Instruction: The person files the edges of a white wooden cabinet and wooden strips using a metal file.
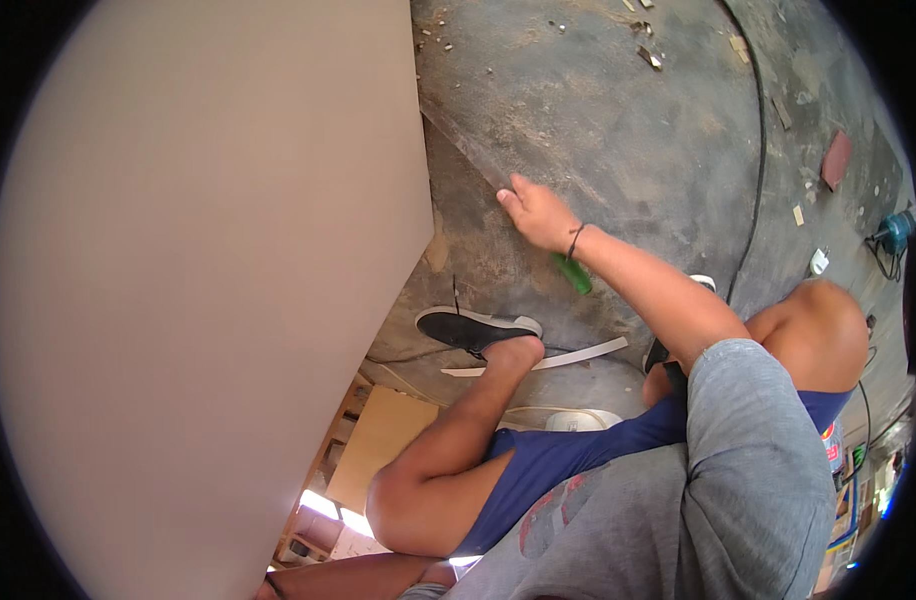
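Note:
My right hand (541,215) is closed around a long, flat grey tool (468,150) that looks like a file. Its green handle (574,274) shows below my wrist, and its far end meets the edge of a large, pale, smooth panel (218,260). The panel fills the left side of the view, ending in an angled corner near the tool. At the bottom, my left forearm (363,578) reaches left toward the panel's lower edge. Only a sliver of my left hand (266,592) shows there; its fingers are hidden.
My shoe (478,326) rests on the grey floor beside a curved white strip (578,356). A black cable (762,150) runs along the right, with wood scraps, a reddish piece (835,160) and a teal power tool (893,232) beyond. A light board (378,445) stands behind my knee.

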`<act>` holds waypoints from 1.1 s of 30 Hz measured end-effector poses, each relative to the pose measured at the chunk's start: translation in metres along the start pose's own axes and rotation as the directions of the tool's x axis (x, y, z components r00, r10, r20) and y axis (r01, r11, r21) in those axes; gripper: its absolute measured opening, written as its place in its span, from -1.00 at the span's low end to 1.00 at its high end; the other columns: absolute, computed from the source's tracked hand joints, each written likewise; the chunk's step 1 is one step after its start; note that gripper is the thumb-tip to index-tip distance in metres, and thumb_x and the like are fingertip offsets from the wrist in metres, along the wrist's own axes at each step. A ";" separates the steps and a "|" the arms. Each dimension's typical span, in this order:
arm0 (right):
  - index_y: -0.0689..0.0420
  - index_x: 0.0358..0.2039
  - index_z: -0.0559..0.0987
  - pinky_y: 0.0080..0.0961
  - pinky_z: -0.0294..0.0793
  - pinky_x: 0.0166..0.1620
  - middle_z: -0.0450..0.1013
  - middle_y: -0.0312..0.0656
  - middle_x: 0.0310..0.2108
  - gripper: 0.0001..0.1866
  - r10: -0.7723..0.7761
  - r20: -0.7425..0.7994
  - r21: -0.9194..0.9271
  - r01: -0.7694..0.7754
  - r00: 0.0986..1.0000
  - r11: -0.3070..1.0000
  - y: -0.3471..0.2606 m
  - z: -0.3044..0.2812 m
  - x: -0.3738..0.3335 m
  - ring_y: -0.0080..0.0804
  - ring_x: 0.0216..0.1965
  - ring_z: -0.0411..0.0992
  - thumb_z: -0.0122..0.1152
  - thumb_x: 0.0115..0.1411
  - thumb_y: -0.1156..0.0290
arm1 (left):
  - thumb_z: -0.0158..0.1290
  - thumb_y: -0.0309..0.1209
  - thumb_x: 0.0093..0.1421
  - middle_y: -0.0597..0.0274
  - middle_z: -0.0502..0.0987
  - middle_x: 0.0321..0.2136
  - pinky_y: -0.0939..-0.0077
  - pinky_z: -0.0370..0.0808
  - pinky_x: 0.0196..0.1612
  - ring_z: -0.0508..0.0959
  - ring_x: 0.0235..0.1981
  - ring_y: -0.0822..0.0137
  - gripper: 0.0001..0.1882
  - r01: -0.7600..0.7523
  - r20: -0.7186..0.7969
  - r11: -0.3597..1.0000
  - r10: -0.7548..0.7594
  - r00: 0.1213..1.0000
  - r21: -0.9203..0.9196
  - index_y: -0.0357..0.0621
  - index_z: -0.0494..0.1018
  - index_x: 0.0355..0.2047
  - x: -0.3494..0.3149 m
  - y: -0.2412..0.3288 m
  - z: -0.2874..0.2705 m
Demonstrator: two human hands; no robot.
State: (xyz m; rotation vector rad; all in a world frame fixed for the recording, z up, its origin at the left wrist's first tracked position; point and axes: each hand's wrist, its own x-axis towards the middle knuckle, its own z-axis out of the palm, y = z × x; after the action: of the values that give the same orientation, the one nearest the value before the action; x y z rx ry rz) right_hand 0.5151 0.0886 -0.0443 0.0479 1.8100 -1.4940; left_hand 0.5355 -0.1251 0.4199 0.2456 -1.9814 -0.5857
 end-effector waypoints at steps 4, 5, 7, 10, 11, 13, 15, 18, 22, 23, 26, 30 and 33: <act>0.34 -0.31 0.26 -0.08 0.30 -0.34 0.37 0.25 -0.51 -0.65 0.057 -0.061 -0.009 -0.058 0.997 0.998 -0.014 0.033 -0.005 0.25 -0.38 0.35 -0.16 0.23 0.21 | -0.08 0.07 0.12 0.08 0.15 0.14 0.12 0.08 0.18 0.13 0.14 0.07 -0.30 0.019 0.008 0.999 -0.019 1.000 -0.030 -0.15 0.14 0.13 -0.006 -0.001 0.002; 0.35 -0.29 0.26 -0.06 0.30 -0.34 0.37 0.26 -0.52 -0.64 0.075 -0.070 0.002 -0.075 0.995 0.997 -0.014 0.044 -0.004 0.26 -0.38 0.36 -0.16 0.23 0.22 | -0.08 0.07 0.12 0.08 0.15 0.14 0.12 0.07 0.19 0.13 0.14 0.07 -0.30 0.025 0.007 0.999 -0.025 1.000 -0.034 -0.15 0.14 0.13 -0.004 -0.004 0.001; 0.37 -0.26 0.24 -0.02 0.30 -0.35 0.38 0.27 -0.53 -0.63 0.092 -0.105 0.022 -0.090 0.990 0.996 -0.017 0.059 0.002 0.28 -0.39 0.36 -0.16 0.23 0.23 | -0.08 0.08 0.12 0.09 0.14 0.15 0.12 0.06 0.19 0.11 0.15 0.07 -0.29 0.031 -0.003 0.998 -0.031 1.000 -0.054 -0.14 0.14 0.13 -0.002 -0.005 0.000; 0.36 -0.25 0.25 -0.04 0.32 -0.31 0.39 0.30 -0.46 -0.66 0.072 -0.114 0.101 -0.060 0.991 0.993 -0.023 0.061 0.004 0.28 -0.34 0.35 -0.16 0.22 0.27 | -0.08 0.09 0.12 0.09 0.14 0.15 0.13 0.03 0.21 0.10 0.16 0.06 -0.29 0.030 -0.022 0.997 -0.032 0.999 -0.076 -0.13 0.14 0.13 -0.004 -0.001 -0.001; 0.35 -0.24 0.26 -0.05 0.32 -0.27 0.39 0.30 -0.43 -0.68 0.074 -0.115 0.123 -0.060 0.991 0.991 -0.024 0.059 0.005 0.26 -0.30 0.36 -0.16 0.22 0.28 | -0.08 0.09 0.12 0.09 0.13 0.16 0.13 0.03 0.21 0.09 0.16 0.06 -0.29 0.029 -0.030 0.996 -0.032 0.999 -0.081 -0.12 0.14 0.13 -0.003 0.001 -0.001; 0.30 -0.29 0.27 -0.25 0.34 -0.40 0.39 0.03 -0.56 -0.69 0.023 -0.161 0.152 0.002 0.987 0.988 -0.005 0.049 0.008 -0.11 -0.47 0.39 -0.14 0.23 0.25 | -0.08 0.10 0.12 0.10 0.13 0.16 0.13 0.01 0.22 0.08 0.17 0.05 -0.28 0.029 -0.038 0.995 -0.033 0.999 -0.094 -0.12 0.14 0.14 -0.003 0.004 0.001; 0.25 -0.32 0.28 -0.41 0.33 -0.48 0.35 -0.17 -0.63 -0.70 -0.010 -0.147 0.203 0.040 0.989 0.978 0.009 0.035 0.007 -0.39 -0.57 0.36 -0.13 0.24 0.22 | -0.08 0.10 0.11 0.10 0.12 0.17 0.13 0.00 0.22 0.07 0.17 0.05 -0.28 0.035 -0.035 0.994 -0.039 0.999 -0.107 -0.11 0.14 0.14 -0.004 0.006 -0.001; 0.15 -0.40 0.27 -0.57 0.26 -0.56 0.26 -0.33 -0.66 -0.73 0.043 0.004 0.378 -0.041 0.999 0.925 0.004 0.016 0.001 -0.58 -0.66 0.21 -0.16 0.27 0.19 | -0.08 0.11 0.11 0.10 0.12 0.18 0.13 -0.03 0.24 0.05 0.18 0.04 -0.28 0.040 -0.032 0.992 -0.044 0.998 -0.122 -0.10 0.15 0.14 -0.004 0.008 -0.003; 0.14 -0.43 0.26 -0.57 0.26 -0.54 0.25 -0.35 -0.65 -0.70 0.074 0.023 0.394 -0.077 0.997 0.916 0.001 0.017 -0.005 -0.59 -0.65 0.21 -0.17 0.27 0.16 | -0.09 0.07 0.13 0.08 0.16 0.12 0.11 0.09 0.18 0.13 0.14 0.07 -0.30 0.009 -0.070 0.999 -0.012 0.998 -0.044 -0.15 0.13 0.13 0.000 0.011 -0.001; 0.15 -0.42 0.26 -0.56 0.27 -0.52 0.26 -0.34 -0.65 -0.69 0.063 -0.002 0.401 -0.057 0.998 0.915 0.007 0.022 -0.005 -0.58 -0.63 0.22 -0.18 0.27 0.15 | -0.10 0.05 0.13 0.07 0.18 0.10 0.11 0.14 0.16 0.16 0.12 0.08 -0.31 -0.001 -0.082 1.000 -0.001 0.997 -0.018 -0.17 0.13 0.12 0.002 0.012 -0.001; 0.25 -0.34 0.28 -0.31 0.31 -0.39 0.35 -0.03 -0.57 -0.67 0.027 -0.034 0.294 -0.015 0.999 0.956 0.004 0.021 -0.007 -0.14 -0.48 0.35 -0.17 0.25 0.17 | -0.12 0.01 0.15 0.05 0.20 0.07 0.10 0.22 0.12 0.22 0.09 0.10 -0.33 -0.025 -0.099 0.999 0.029 0.995 0.036 -0.21 0.12 0.12 0.006 0.012 -0.005; 0.31 -0.29 0.28 -0.09 0.30 -0.31 0.38 0.23 -0.50 -0.67 -0.044 -0.106 0.082 0.053 0.993 0.995 -0.011 0.015 -0.010 0.23 -0.37 0.35 -0.18 0.23 0.23 | -0.11 0.06 0.13 0.08 0.11 0.13 0.12 0.12 0.17 0.11 0.14 0.07 -0.28 -0.009 -0.060 1.000 0.009 0.998 0.001 -0.14 0.06 0.16 0.003 0.010 -0.011; 0.33 -0.28 0.27 -0.05 0.28 -0.30 0.37 0.27 -0.49 -0.68 -0.008 -0.062 0.122 0.016 0.998 0.992 -0.015 0.022 -0.008 0.26 -0.37 0.34 -0.20 0.23 0.26 | -0.06 0.14 0.08 0.10 -0.02 0.22 0.15 -0.02 0.23 -0.03 0.21 0.03 -0.17 0.026 -0.018 0.999 -0.026 0.999 -0.033 -0.06 -0.03 0.22 0.000 0.009 -0.011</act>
State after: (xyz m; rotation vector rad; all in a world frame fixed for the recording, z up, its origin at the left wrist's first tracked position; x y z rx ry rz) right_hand 0.5253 0.0689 -0.0279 0.1447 1.7674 -1.6265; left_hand 0.5464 -0.1204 0.4283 0.2556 -1.9521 -0.6306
